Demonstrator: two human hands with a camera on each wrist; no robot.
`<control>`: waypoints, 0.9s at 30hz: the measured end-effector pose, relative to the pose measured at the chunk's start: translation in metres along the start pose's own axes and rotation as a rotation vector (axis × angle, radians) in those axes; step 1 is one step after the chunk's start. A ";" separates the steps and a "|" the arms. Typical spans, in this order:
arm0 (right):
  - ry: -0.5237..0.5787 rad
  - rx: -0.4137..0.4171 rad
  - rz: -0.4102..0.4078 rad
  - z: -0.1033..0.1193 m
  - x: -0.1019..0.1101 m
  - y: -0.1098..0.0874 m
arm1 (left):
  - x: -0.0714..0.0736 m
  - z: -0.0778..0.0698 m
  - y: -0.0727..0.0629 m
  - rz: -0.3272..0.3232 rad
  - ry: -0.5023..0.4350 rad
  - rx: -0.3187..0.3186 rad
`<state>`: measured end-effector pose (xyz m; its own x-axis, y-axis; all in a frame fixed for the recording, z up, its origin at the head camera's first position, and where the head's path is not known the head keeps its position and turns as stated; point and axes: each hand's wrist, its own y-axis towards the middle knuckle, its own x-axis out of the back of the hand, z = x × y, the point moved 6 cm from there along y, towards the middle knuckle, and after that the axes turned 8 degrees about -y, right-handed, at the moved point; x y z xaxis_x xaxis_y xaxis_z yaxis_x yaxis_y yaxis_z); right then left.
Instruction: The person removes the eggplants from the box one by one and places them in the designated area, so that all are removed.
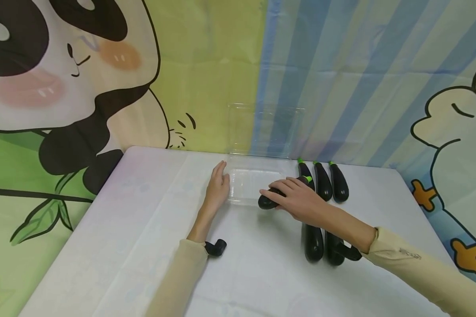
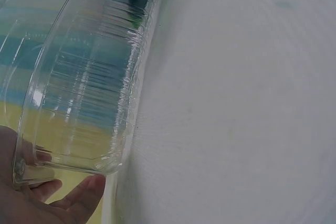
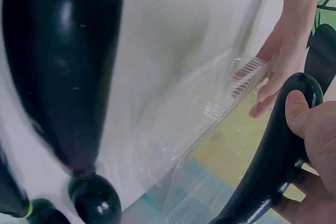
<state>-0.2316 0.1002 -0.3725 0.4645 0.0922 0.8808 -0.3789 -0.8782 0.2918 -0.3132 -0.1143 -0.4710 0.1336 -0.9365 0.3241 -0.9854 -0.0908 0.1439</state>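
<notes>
A clear plastic clamshell box (image 1: 242, 185) lies on the table, its lid (image 1: 267, 132) raised at the back. My left hand (image 1: 217, 188) rests against the box's left side with fingers extended; in the left wrist view, its fingertips (image 2: 92, 187) are right at the box's corner. My right hand (image 1: 301, 200) grips a dark eggplant (image 1: 266, 203) with a green stem end, held over the right part of the box. The right wrist view shows the thumb laid along that eggplant (image 3: 262, 166), fingers curled on its other side.
At the back right, eggplants (image 1: 322, 182) lie in a row beside the box, one partly hidden by the held eggplant. Two more eggplants (image 1: 314, 244) lie nearer, partly under my right forearm. A printed cloth backdrop (image 1: 214, 79) stands behind the table (image 1: 143, 229).
</notes>
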 end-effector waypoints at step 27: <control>0.014 -0.098 -0.076 -0.013 -0.002 -0.046 | 0.000 0.000 0.000 0.001 -0.005 0.006</control>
<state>-0.2256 0.1463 -0.3823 0.4839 0.1638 0.8597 -0.4200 -0.8184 0.3923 -0.3130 -0.1147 -0.4709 0.1322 -0.9384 0.3192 -0.9861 -0.0918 0.1385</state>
